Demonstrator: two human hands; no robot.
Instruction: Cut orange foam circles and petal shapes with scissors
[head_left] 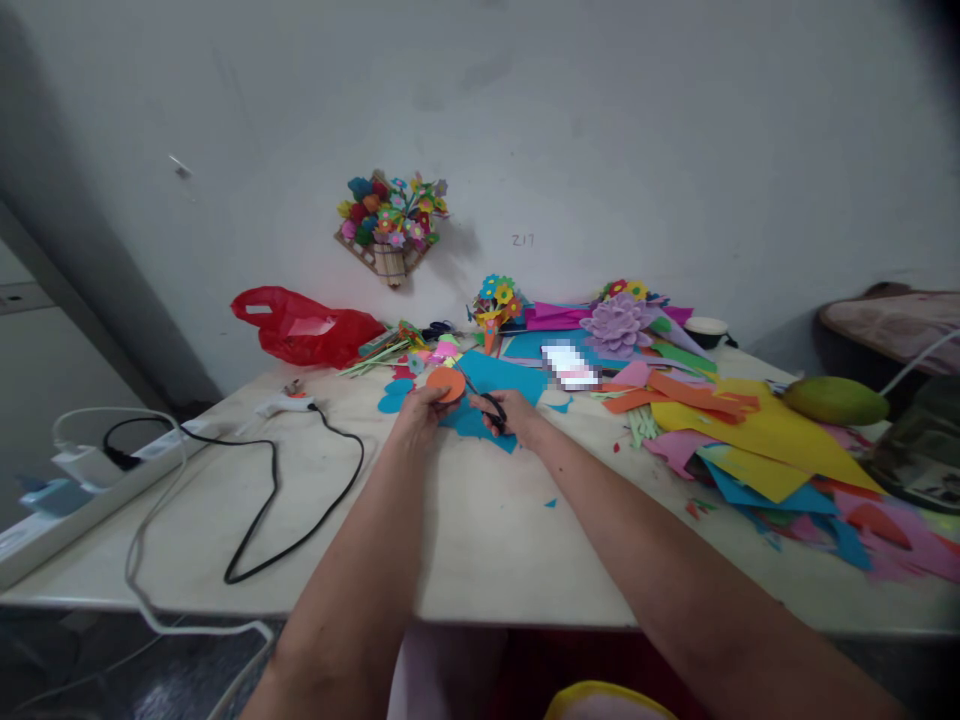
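My left hand (422,408) is closed on an orange paper disc (445,383), holding it above the table near the middle. In my right hand (513,414) is a pair of black-handled scissors (493,408), its blades pointing up and left toward the disc. Whether the blades touch the disc I cannot tell. Under both hands spreads a sheet of blue paper (510,375). Blue paper discs (393,398) lie just left of my left hand. Small blue scraps (551,503) are scattered to the right of the hands.
Coloured sheets (757,440) pile up on the right, with a green-yellow fruit (836,400) behind. A phone (571,366) lies beyond my right hand. To the left are a glue gun (285,403) with a black cord, a power strip (97,485) and a red plastic bag (307,330).
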